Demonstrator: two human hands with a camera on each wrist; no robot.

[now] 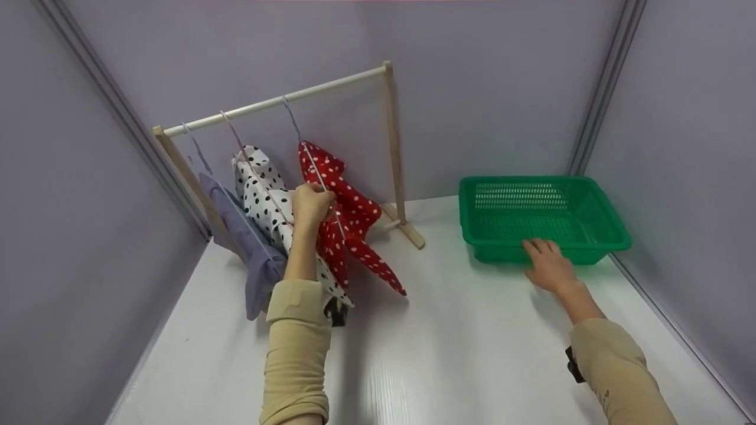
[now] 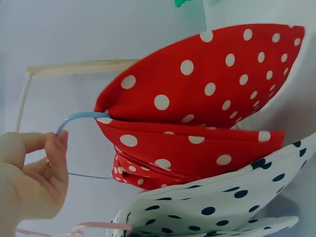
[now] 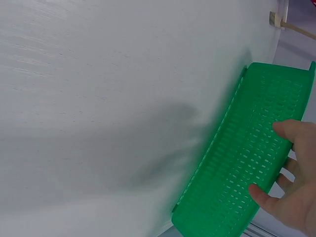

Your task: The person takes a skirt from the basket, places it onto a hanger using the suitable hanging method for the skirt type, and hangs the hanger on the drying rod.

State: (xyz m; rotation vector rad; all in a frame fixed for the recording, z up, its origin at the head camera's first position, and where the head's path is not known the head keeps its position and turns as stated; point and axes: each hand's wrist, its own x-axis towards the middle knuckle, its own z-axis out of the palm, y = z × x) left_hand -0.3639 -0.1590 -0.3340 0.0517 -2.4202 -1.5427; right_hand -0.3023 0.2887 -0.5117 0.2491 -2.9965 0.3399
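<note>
My left hand (image 1: 312,203) pinches a light blue hanger (image 2: 81,115) between thumb and fingers. A red cloth garment with white dots (image 2: 207,89) hangs from it, and the hook (image 1: 292,118) meets the rack's white bar. Beside it hangs a white garment with black dots (image 1: 254,192) on a pink hanger (image 2: 101,225). Further left is a purple-grey garment (image 1: 242,236) on another hanger. My right hand (image 1: 550,265) touches the near rim of a green plastic basket (image 1: 546,243). In the right wrist view, its fingers are spread loosely at the perforated wall, some partly hidden behind the rim.
The small garment rack has a white bar (image 1: 342,81) and wooden posts (image 1: 393,147), with a wooden foot (image 1: 410,233) on the white table (image 1: 449,342). Grey-lilac panels (image 1: 502,88) close in the back and both sides. The basket stands near the right panel.
</note>
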